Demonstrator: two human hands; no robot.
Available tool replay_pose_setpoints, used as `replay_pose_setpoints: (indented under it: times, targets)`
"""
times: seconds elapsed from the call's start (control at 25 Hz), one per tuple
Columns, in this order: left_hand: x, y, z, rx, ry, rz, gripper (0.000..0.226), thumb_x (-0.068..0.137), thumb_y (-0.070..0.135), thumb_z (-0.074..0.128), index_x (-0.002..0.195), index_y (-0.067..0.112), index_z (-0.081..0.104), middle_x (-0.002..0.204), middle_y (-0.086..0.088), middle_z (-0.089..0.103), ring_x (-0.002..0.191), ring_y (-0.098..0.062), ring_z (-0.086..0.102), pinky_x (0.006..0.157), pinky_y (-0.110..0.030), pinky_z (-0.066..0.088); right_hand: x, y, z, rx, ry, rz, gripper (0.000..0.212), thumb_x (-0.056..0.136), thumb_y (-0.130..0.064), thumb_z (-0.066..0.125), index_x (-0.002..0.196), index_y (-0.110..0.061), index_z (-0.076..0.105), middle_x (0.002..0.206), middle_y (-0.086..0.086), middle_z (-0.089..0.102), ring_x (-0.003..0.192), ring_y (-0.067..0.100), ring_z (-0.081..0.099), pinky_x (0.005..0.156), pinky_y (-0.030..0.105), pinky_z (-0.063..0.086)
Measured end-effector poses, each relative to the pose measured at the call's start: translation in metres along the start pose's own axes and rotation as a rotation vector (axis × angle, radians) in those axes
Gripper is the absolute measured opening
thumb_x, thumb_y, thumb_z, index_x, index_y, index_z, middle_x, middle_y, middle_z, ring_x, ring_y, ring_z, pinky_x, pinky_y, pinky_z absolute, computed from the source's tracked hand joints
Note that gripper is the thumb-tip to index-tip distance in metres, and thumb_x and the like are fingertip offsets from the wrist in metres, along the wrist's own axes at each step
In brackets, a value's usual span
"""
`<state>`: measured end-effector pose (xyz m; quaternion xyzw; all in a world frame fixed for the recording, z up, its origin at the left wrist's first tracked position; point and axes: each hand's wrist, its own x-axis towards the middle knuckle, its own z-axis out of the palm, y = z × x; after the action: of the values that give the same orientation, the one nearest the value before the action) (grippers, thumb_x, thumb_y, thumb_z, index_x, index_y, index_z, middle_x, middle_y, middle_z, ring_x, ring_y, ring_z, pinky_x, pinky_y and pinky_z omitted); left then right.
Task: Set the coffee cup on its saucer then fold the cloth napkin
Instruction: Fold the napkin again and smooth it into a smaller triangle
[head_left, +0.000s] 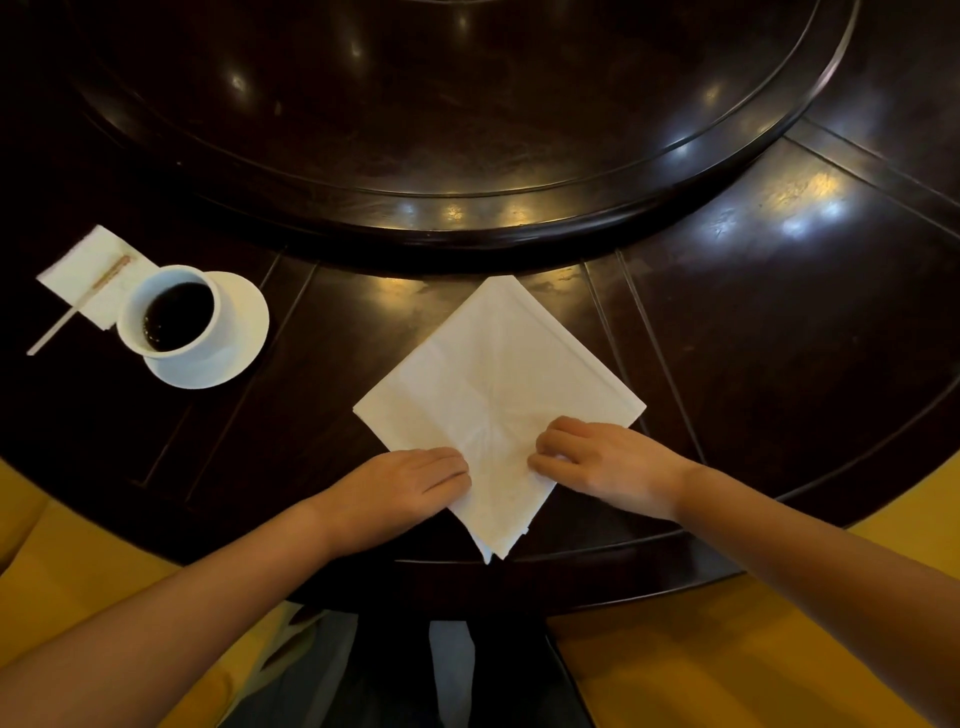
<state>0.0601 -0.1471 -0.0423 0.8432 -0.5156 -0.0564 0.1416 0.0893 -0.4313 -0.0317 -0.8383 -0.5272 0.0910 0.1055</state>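
Currently, status: cup step looks done; folding is what you have left.
Cup: white, holding dark coffee, standing on the saucer at your far left; it sits toward the saucer's left side, not centred.
Napkin: white cloth, lying flat on the table straight in front of you, turned as a diamond with one corner pointing at you and reaching the table edge. Layered edges at the near corner suggest it is already folded at least once; how many layers, you cannot tell.
Left hand: palm down on the napkin's near-left edge, fingers together and pressing flat, nothing gripped.
Right hand: on the near-right edge, fingers curled, tips pinching at the cloth; whether a layer is actually lifted, you cannot tell.
Paper napkin: small, behind the cup, with a stir stick lying across it.
Turntable: dark, round, beyond the napkin.
Remaining: your next fold, judged to start from the near corner between your hands.
Risk: cloth sliding on the polished wood.
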Motion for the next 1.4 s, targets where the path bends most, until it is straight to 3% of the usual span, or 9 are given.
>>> replay_pose_setpoints:
  times: [0.2,0.4,0.6,0.76,0.92,1.04,1.16,1.4]
  targets:
    - [-0.001,-0.006,0.0,-0.021,0.006,-0.064,0.024,0.08,0.001,0.061,0.104,0.003,0.06,0.106,-0.013,0.062,0.098,-0.025,0.057,0.072,-0.034,0.053,-0.002,-0.002,0.003,0.013,0.085,0.104,0.031,0.066,0.001,0.074,0.092,-0.007,0.06,0.094,0.012,0.062,0.083,0.03,0.058,0.058,0.037,0.053]
    - [0.007,-0.021,0.002,0.048,0.009,-0.073,0.013,0.082,-0.001,0.058,0.094,0.003,0.06,0.093,-0.012,0.061,0.082,-0.027,0.057,0.059,-0.037,0.051,-0.002,0.001,0.005,0.054,0.127,0.156,0.021,0.07,-0.008,0.076,0.085,-0.007,0.061,0.09,0.009,0.062,0.08,0.028,0.059,0.06,0.035,0.052]
    - [0.019,-0.021,0.005,-0.017,0.074,-0.166,0.048,0.059,-0.014,0.069,0.096,0.008,0.049,0.088,-0.011,0.055,0.074,-0.026,0.052,0.048,-0.037,0.048,0.0,-0.001,0.003,0.13,0.194,0.267,0.023,0.071,-0.005,0.075,0.089,-0.008,0.061,0.09,0.007,0.063,0.082,0.027,0.059,0.062,0.031,0.052]
    - [0.013,-0.02,0.007,-0.182,0.172,-0.289,0.067,0.055,-0.021,0.065,0.108,0.013,0.042,0.105,-0.007,0.039,0.092,-0.023,0.043,0.054,-0.033,0.052,-0.005,-0.006,0.002,0.16,0.226,0.353,0.023,0.07,0.001,0.072,0.089,-0.009,0.063,0.092,0.006,0.064,0.084,0.025,0.061,0.063,0.029,0.052]
    - [0.005,-0.026,0.006,-0.1,0.209,-0.16,0.035,0.079,0.0,0.062,0.11,0.009,0.048,0.091,-0.012,0.064,0.081,-0.026,0.061,0.061,-0.037,0.054,-0.009,-0.009,0.004,0.193,0.275,0.406,0.02,0.074,-0.002,0.071,0.092,-0.009,0.066,0.093,0.005,0.067,0.086,0.023,0.063,0.065,0.03,0.055]
    - [0.0,-0.021,0.002,-0.105,0.288,-0.191,0.022,0.088,0.014,0.056,0.108,0.008,0.052,0.086,-0.009,0.067,0.079,-0.021,0.064,0.067,-0.032,0.054,-0.009,-0.013,0.008,0.23,0.336,0.474,0.017,0.078,-0.006,0.069,0.095,-0.007,0.068,0.093,0.006,0.068,0.087,0.023,0.064,0.071,0.032,0.056]
    - [-0.002,-0.017,0.001,-0.106,0.331,-0.234,0.016,0.09,0.014,0.051,0.104,0.007,0.056,0.085,-0.008,0.069,0.078,-0.019,0.067,0.072,-0.028,0.054,-0.009,-0.018,0.012,0.295,0.424,0.543,0.016,0.083,-0.014,0.059,0.094,-0.007,0.067,0.09,0.005,0.069,0.088,0.019,0.062,0.076,0.03,0.054]
    - [-0.001,0.0,-0.011,-0.276,0.4,-0.443,0.039,0.098,0.031,0.041,0.1,0.005,0.07,0.09,-0.006,0.069,0.083,-0.011,0.062,0.078,-0.017,0.052,-0.012,-0.028,0.005,0.441,0.48,0.62,0.026,0.085,-0.027,0.052,0.097,-0.011,0.068,0.091,0.0,0.069,0.087,0.01,0.063,0.075,0.029,0.054]
